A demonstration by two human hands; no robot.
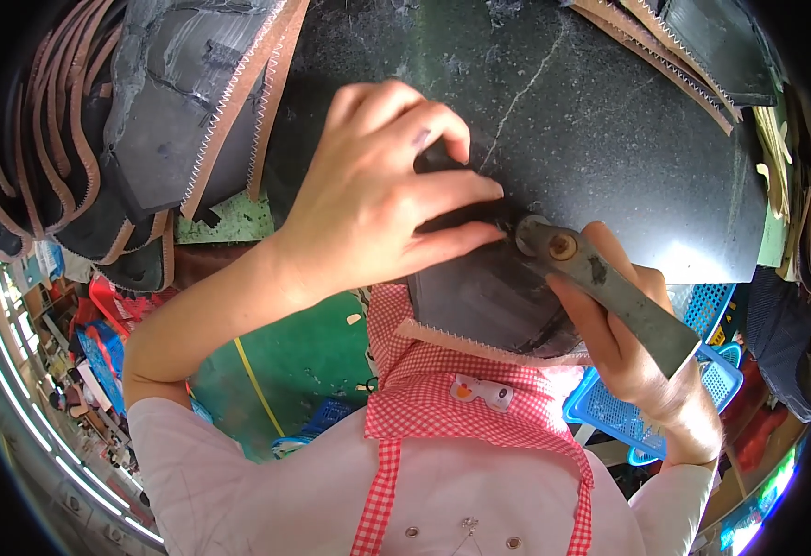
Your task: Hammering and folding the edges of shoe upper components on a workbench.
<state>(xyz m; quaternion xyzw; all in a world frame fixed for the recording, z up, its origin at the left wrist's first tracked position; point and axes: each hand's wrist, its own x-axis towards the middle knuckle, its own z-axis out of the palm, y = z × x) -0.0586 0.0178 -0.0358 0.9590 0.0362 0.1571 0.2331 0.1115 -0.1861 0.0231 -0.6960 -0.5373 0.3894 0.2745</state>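
Left hand [378, 190]: fingers spread and pressed flat on a dark leather piece [480, 296], pinning it to the tabletop [609, 120]; not wrapped around anything.
Right hand [628, 343]: fingers curled tight around the handle of a flat metal tool [609, 283], its round riveted head at the right edge of the left fingertips.
Work piece: black leather with a tan zigzag-trimmed near edge, lying on the near rim of the dark stone tabletop, part hanging toward the red checked apron [443, 408].
Tool contact: head sits on the piece's far right part; exact touch point hidden by the fingers.
Doing it well, as I judge it: keep the left hand's pressure close beside the tool head so the leather cannot creep; hold the tool low and steady; keep fingertips out of its path.
Risk: overhanging near edge may drag the piece off the rim.
Surroundings: 1 stack of similar trimmed pieces [146, 120] far left, more far right; blue basket [646, 408] near right, below the tabletop.
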